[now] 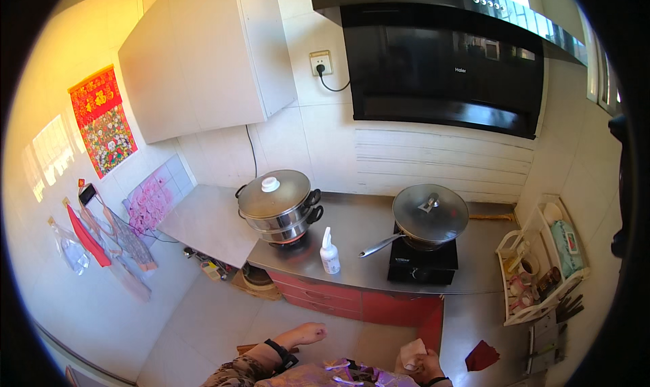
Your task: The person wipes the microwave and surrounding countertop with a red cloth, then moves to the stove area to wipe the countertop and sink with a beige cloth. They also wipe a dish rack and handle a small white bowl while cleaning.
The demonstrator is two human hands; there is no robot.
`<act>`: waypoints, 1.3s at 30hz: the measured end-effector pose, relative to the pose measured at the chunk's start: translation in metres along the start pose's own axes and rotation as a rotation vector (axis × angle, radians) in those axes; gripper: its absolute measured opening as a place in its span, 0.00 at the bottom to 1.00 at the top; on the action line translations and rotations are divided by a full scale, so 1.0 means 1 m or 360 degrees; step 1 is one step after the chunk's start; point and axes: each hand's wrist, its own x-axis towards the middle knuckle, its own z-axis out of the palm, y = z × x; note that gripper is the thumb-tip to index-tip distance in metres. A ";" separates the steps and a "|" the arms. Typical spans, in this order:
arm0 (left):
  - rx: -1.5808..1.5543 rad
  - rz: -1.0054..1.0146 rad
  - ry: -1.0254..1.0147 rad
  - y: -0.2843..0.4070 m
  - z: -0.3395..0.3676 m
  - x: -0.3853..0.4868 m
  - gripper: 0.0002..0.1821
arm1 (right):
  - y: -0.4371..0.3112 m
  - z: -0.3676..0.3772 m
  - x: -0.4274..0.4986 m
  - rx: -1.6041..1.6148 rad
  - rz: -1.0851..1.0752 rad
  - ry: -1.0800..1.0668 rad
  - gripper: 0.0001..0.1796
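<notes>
My left hand [309, 332] hangs over the floor in front of the red cabinets, fingers curled in, and I see nothing in it. At the lower right my right hand [429, 365] grips a crumpled pale cloth [412, 354], close to the counter's side. Before me, a white spray bottle [330, 257] stands near the front edge of the steel counter [350, 219]. To its left is a lidded steel steamer pot [277, 212]. On the right, a pan with a glass lid [430, 212] sits on a black gas stove [422, 267], its handle pointing left.
A dark red cloth [482, 355] lies on the right counter arm. Beyond it stand a white rack [541, 305] of jars and a knife holder [546, 336]. Overhead are a black range hood [442, 77] and a white wall cabinet [203, 62]. Aprons [129, 234] hang at left.
</notes>
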 end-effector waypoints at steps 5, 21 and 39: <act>-0.0455 0.0183 0.0037 0.034 -0.027 0.038 0.18 | -0.060 0.073 -0.016 0.0132 -0.0206 -0.0392 0.20; -0.1416 -0.0165 -0.0467 0.165 -0.008 0.079 0.23 | -0.124 0.193 -0.092 0.0382 -0.0036 -0.0797 0.25; -0.1818 -0.0017 -0.0428 0.177 0.005 0.087 0.20 | -0.099 0.162 -0.089 0.0087 -0.0211 -0.0844 0.23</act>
